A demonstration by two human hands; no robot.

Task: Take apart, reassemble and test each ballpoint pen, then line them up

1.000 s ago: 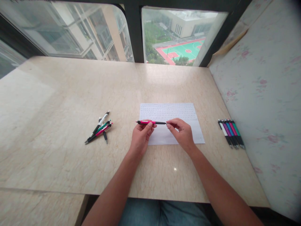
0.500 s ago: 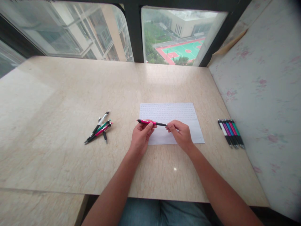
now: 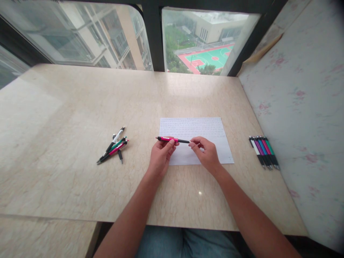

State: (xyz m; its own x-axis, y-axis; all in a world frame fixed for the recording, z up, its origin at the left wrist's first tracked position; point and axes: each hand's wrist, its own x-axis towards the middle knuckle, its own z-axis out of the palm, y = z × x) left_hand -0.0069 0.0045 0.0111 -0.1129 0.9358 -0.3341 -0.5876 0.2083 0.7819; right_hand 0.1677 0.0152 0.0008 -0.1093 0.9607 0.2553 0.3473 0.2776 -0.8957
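A pink pen (image 3: 168,139) with a black grip lies almost level between my two hands, above the lower half of a written sheet of paper (image 3: 205,138). Its barrel is pinched between the thumb and fingers of my left hand (image 3: 162,152), with the clicker end pointing left. At the other end, the thumb and fingertips of my right hand (image 3: 206,151) close around the pen's tip, which they partly cover. Handwritten lines fill the upper part of the paper; its lower part is mostly blank.
To the left lies a loose, crossed pile of pens (image 3: 114,147), with a short black pen part (image 3: 120,156) beside it. Several pens (image 3: 263,152) stand in a neat row at the right, near the papered wall (image 3: 303,118). Windows (image 3: 204,43) border the far edge of the marble surface (image 3: 80,186).
My right thumb and fingers have shifted slightly at the pen's tip. My left hand and the pen stay almost where they were.
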